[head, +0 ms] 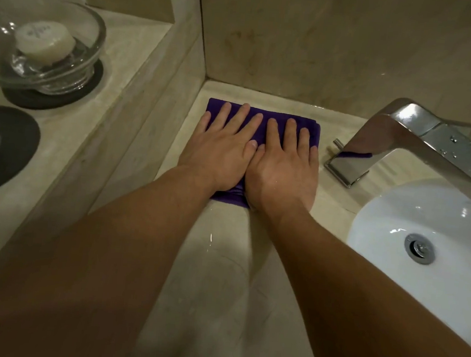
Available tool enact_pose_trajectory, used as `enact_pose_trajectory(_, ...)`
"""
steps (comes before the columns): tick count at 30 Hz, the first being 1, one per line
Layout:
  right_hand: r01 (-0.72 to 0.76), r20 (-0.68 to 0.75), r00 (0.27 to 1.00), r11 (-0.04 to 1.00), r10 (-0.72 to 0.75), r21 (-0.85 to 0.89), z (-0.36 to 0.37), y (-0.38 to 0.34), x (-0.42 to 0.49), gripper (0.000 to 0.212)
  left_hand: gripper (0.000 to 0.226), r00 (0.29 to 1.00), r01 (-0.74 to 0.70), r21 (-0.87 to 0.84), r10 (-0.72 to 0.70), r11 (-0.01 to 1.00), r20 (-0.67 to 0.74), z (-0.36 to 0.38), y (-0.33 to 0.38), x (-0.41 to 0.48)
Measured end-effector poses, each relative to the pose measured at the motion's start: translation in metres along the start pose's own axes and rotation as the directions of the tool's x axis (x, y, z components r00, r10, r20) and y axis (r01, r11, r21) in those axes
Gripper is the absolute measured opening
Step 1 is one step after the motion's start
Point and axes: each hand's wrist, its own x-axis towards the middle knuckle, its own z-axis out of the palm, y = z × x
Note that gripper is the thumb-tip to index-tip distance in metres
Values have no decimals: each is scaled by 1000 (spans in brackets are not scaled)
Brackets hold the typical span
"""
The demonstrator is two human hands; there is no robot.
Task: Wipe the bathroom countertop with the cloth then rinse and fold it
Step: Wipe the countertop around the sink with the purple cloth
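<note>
**Bathroom counter, folded cloth pressed flat: holdings by size**

1. Countertop [220, 276]. Beige stone with a wet sheen and a few droplets near the wrists. This suggests the wiping is done.
2. Raised ledge [71, 124]. Same stone, one step up on the left. It keeps the toiletries clear of the wiped surface.
3. Sink [396, 209]. White basin set into the counter on the right, with its drain visible.
4. Faucet [420, 137]. Chrome, angular and beaded with water. No stream runs from it, so rinsing appears to be finished.
5. Left hand [220, 145] and right hand [284, 165]. Both lie palm-down and side by side, with the fingers straight and the thumbs touching. Neither grips anything. They press flat on the cloth, probably to set its creases and smooth the fold.
6. Cloth [229, 197]. Deep purple and folded into a compact rectangle. It lies on the counter near the back corner, left of the faucet base and well apart from the basin. The far edge looks straight, and the near edge puckers slightly between the wrists. Much of it is hidden under the hands.
7. Glass soap dish [93, 32]. Stands on a dark coaster on the ledge.
8. Soap [44, 40]. A pale round bar resting in the dish.
</note>
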Motion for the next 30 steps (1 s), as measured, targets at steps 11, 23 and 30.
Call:
enact_pose_trajectory(11, 20, 2, 1000, 1000, -20, 16, 0, 3, -38, 57, 55, 1000, 9, 3, -9, 1000, -6, 4, 6, -38)
enact_pose_trajectory(23, 49, -7, 999, 999, -49, 0, 2, 8, -89, 57, 56, 999, 28, 1, -28, 1000, -20, 10, 19, -92)
enact_pose_trajectory(30, 41, 6, 999, 999, -41, -3, 4, 6, -114, 58, 55, 1000, 21, -6, -21, 1000, -18, 12, 20, -117)
